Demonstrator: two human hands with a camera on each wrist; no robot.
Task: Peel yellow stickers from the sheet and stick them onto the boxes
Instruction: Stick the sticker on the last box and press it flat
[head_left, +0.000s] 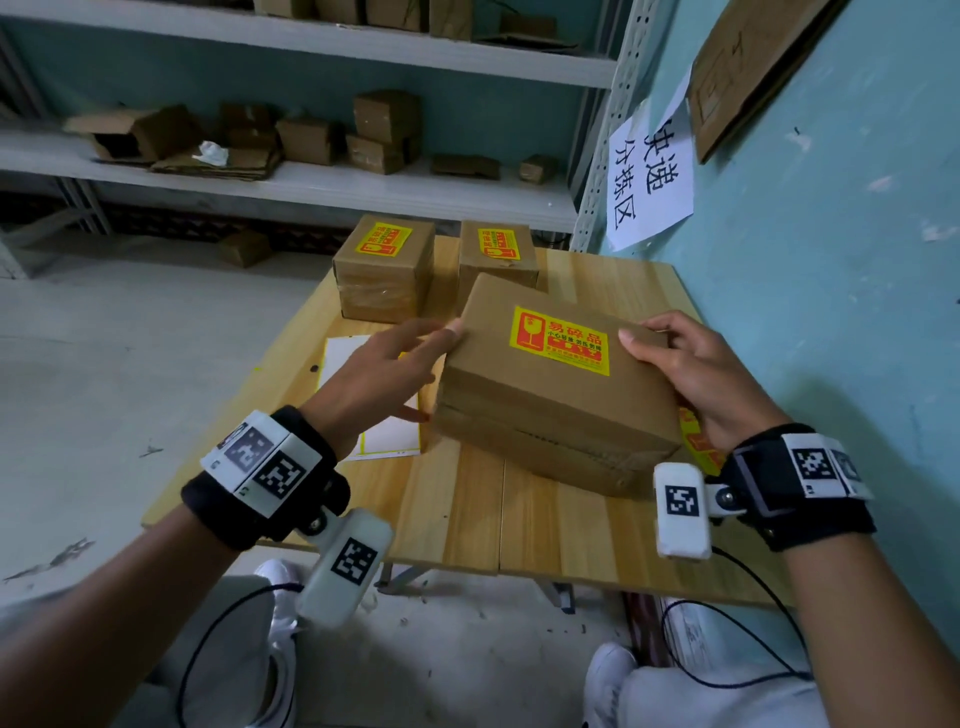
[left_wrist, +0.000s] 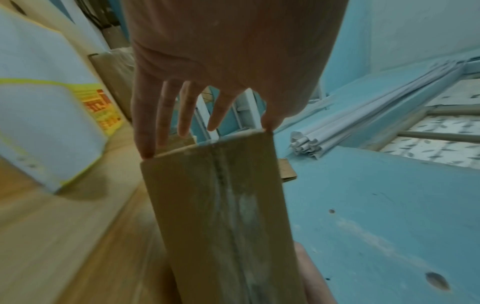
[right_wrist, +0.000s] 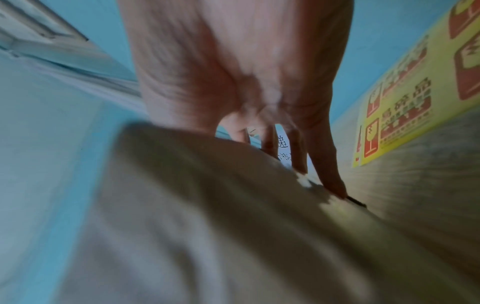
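A brown cardboard box (head_left: 550, 410) with a yellow sticker (head_left: 561, 340) on its top is held tilted over the table between my two hands. My left hand (head_left: 384, 369) has straight fingers touching the box's left end; in the left wrist view its fingertips (left_wrist: 148, 152) rest on the edge of the box (left_wrist: 221, 205). My right hand (head_left: 696, 374) grips the right end, thumb on top and fingers curled round the far corner. A mostly empty white sticker sheet (head_left: 384, 431) lies under my left hand. A second sheet with yellow stickers (right_wrist: 405, 107) lies below my right hand.
Two smaller boxes (head_left: 384, 275) (head_left: 498, 260), each with a yellow sticker on top, stand at the back of the wooden table (head_left: 519, 519). A blue wall (head_left: 831, 312) with a paper sign (head_left: 649, 171) borders the right. Metal shelves (head_left: 311, 182) with cartons stand behind.
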